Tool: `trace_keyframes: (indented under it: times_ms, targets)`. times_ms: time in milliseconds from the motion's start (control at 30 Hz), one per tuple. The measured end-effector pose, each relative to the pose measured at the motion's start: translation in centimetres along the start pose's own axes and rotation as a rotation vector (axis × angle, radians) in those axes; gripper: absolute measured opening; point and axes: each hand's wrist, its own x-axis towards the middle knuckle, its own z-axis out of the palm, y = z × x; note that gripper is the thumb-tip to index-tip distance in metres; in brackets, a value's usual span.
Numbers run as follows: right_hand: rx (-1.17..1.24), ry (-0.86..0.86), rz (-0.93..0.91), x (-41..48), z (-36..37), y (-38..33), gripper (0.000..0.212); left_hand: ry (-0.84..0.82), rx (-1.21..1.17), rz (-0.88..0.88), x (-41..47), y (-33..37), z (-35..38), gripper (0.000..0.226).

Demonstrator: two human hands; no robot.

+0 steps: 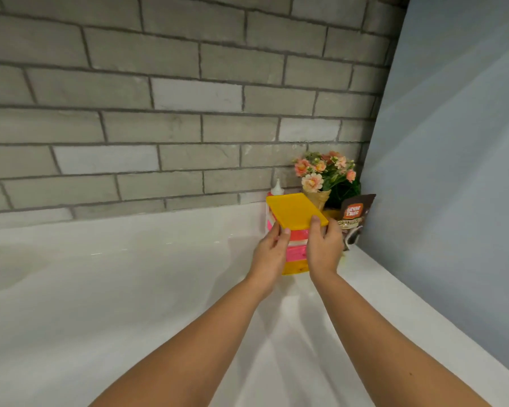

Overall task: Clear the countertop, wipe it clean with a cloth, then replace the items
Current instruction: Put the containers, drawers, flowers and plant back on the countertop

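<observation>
Flowers (pixel 325 171), granules pouch (pixel 353 217), white bottle (pixel 277 188) close behind yellow-lidded container (pixel 294 212).

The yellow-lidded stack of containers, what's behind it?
Only a white bottle's nozzle shows above the stack; the bottle's body is covered. Potted flowers and a brown pouch stand behind it to the right.
</observation>
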Motion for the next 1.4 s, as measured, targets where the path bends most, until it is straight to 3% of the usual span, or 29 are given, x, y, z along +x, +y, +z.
trace_keyframes:
  times_ms: [133, 200, 300, 633, 1033, 1400]
  targets:
    - [0.036, -0.097, -0.011, -5.8, 5.7, -2.4, 0.028, 0.123, 0.099, -0.003, -2.1, -0.2, -8.3, 0.082]
    - [0.057, -0.161, -0.005, -8.9, 8.6, -3.7, 0.028, 0.169, 0.123, -0.002, -3.7, 0.2, -12.5, 0.072]
    - [0.084, -0.241, 0.006, -13.3, 12.8, -5.4, 0.03, 0.215, 0.117, 0.008, -6.1, 1.0, -18.5, 0.035]
    - [0.111, -0.499, 0.039, -25.2, 22.9, -9.3, 0.027, 0.369, 0.129, -0.009, -11.4, 0.3, -34.2, 0.033]
    - [0.084, -0.912, 0.098, -28.9, 28.4, -9.9, 0.033, 0.466, 0.028, -0.075, -11.1, -2.3, -43.5, 0.034]
    - [0.046, -1.057, 0.106, -29.2, 31.2, -9.8, 0.042, 0.473, -0.032, -0.088, -10.0, -2.9, -46.0, 0.026]
